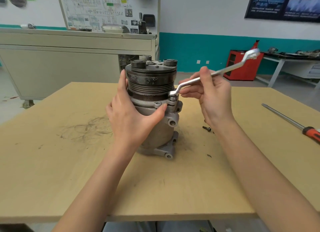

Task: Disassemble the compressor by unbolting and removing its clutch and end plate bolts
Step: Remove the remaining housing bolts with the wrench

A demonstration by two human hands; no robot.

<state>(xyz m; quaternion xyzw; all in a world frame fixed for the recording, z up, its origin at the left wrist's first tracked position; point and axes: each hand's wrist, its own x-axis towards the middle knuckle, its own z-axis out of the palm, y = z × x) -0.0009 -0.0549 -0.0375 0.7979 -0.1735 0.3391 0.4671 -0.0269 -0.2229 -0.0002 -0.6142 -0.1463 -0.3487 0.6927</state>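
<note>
— How far along are you?
— Your left hand [131, 117] wraps its fingers around the compressor [154, 110] upright on the counter [69, 162]; your right hand [213, 96] grips the wrench [207, 76], ringed on a bolt [172, 98] just left of those fingers.
— Done?
— One loose bolt [207, 128] lies below them; clutch stays mounted.

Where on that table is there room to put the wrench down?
Left of the compressor, the table is bare apart from scuffs. The near edge between the forearms is free too. The right is busier: a loose bolt and a screwdriver.
</note>
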